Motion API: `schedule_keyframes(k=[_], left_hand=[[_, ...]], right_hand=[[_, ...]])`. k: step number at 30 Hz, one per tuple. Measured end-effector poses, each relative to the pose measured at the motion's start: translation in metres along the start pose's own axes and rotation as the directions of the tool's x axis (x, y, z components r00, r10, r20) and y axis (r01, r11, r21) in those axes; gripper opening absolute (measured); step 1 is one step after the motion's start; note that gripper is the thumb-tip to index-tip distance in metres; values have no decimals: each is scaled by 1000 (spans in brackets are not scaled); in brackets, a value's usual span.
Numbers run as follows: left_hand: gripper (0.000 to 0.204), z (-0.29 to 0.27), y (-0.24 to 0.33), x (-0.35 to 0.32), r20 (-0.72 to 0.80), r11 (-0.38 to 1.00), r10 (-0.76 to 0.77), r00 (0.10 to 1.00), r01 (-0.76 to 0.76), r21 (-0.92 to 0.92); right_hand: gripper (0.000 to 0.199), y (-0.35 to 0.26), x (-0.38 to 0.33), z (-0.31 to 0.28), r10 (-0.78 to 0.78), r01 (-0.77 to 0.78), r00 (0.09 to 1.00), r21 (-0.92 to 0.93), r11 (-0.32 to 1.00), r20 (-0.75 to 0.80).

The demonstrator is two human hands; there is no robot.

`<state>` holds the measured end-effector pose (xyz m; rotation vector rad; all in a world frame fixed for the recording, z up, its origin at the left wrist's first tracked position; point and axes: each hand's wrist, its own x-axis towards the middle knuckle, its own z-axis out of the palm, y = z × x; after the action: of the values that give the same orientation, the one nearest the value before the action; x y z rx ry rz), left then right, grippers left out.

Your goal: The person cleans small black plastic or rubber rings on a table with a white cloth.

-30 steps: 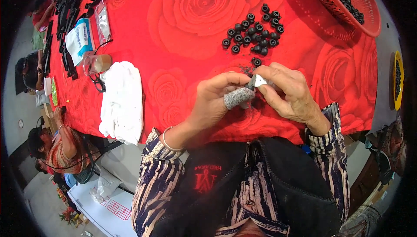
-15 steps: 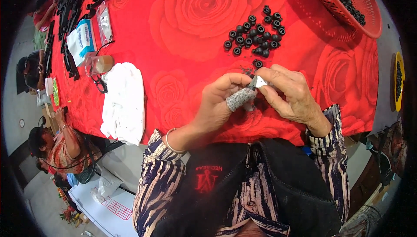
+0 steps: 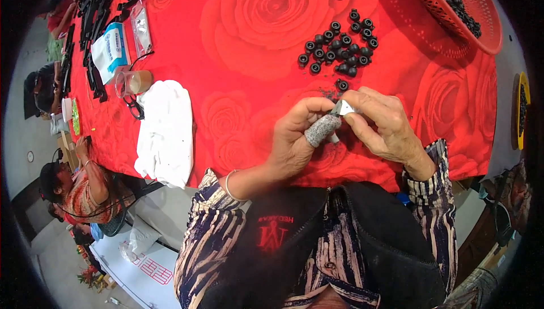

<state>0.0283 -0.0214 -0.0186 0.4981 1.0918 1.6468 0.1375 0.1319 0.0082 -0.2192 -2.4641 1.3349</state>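
My left hand [image 3: 293,133] is closed around a small dark part [image 3: 336,108], mostly hidden by the fingers. A speckled grey sleeve [image 3: 322,130] wraps its thumb. Between thumb and fingers, my right hand [image 3: 386,125] pinches a small pale metal blade [image 3: 347,109] with a dark dot on it. The blade meets the dark part where the two hands come together. Just beyond the fingers lies one black ball-ended plastic piece [image 3: 341,85], with black shavings [image 3: 327,91] beside it. Farther off, several similar black pieces [image 3: 342,54] form a loose cluster.
A red plastic basket [image 3: 492,31] of black pieces stands at the far right. Left on the red cloth [image 3: 238,82] are a white cloth [image 3: 164,133], a cup of brown liquid [image 3: 139,82], a tissue pack [image 3: 110,51] and long black parts [image 3: 96,14]. Other people sit at the left.
The view has shifted slightly, so the table items appear a little to the right and lower. Both hands keep their grips, with the blade still against the dark part.
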Motion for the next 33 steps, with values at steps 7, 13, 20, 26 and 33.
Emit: schedule_keyframes(k=[7, 13, 20, 26, 33], left_hand=[[25, 0, 5, 3, -33, 999, 50, 998, -50, -3], [21, -8, 7, 7, -17, 974, -123, 992, 117, -192], [21, -5, 3, 8, 47, 888, -243, 969, 242, -391], [21, -7, 2, 6, 50, 876, -259, 965, 256, -408], [16, -11, 24, 10, 115, 910, -194, 974, 223, -349]], right_hand=[[19, -7, -2, 0, 80, -77, 997, 108, 991, -17], [31, -4, 0, -3, -11, 27, 996, 185, 982, -90], [58, 0, -3, 8, -298, 294, 950, -59, 954, -90], [58, 0, -3, 7, -287, 287, 956, -13, 958, -53], [42, -1, -1, -3, -261, 253, 963, -112, 961, -68]])
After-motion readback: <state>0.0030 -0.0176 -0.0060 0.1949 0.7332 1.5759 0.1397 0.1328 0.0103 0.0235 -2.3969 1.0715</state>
